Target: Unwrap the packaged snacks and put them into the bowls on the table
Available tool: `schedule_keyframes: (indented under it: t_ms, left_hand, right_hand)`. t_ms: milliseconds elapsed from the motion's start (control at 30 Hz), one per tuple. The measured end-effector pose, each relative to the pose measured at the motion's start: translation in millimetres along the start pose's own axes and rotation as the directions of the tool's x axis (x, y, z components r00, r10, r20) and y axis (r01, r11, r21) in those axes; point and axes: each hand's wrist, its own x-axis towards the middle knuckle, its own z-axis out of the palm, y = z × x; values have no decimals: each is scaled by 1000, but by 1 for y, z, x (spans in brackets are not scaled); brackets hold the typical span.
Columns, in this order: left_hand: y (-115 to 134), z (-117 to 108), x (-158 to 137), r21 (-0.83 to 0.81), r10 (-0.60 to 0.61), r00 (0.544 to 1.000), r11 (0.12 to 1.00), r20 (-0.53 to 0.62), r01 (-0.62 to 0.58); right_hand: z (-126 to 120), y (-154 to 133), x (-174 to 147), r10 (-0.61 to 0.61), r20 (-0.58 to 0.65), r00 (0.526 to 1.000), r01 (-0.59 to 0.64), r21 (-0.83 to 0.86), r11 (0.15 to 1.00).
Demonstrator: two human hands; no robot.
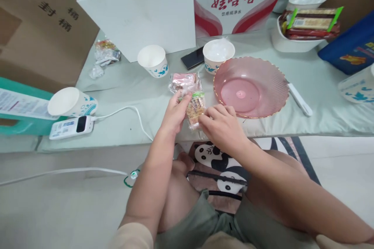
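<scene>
Between my hands is a small clear snack packet [195, 109] with pale brown contents and green print. My left hand [175, 113] pinches its upper left side, thumb on top. The fingers of my right hand [219, 123] are closed at the packet's lower right edge. Just beyond lies another clear wrapped packet [184, 81] with a pink label, close to my left fingertips. Right of the packets stands a pink translucent bowl [251, 85] with a scalloped gold rim; no food shows in it.
Paper cups [153, 60] stand along the cloth-covered surface [117, 93]. A phone [193, 58] lies by a cup holding clear plastic [218, 55]. A white-handled tool [300, 99] rests against the bowl. A power bank [71, 127] with a cable sits left. Boxes [239, 4] stand behind; a snack-filled tub [295, 42] is right.
</scene>
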Motion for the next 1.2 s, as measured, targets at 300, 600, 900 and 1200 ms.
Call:
schedule_keyframes:
  t_ms: [300,600,900,1200]
  left_hand:
    - [-3,-41,19,-38,67,978,996,-196,-76]
    - [-8,-37,22,29,77,993,997,-91,-74]
    - [-13,-15,12,151,258,966,956,-20,-252]
    - [0,-17,-19,477,25,960,864,279,-161]
  right_hand:
    - [3,-13,-7,-324,-124,938,340,152,928]
    - [10,-8,-22,-166,238,957,48,436,899]
    - [27,6,6,424,282,861,-501,616,608]
    - [18,-8,15,400,-46,915,-231,753,616]
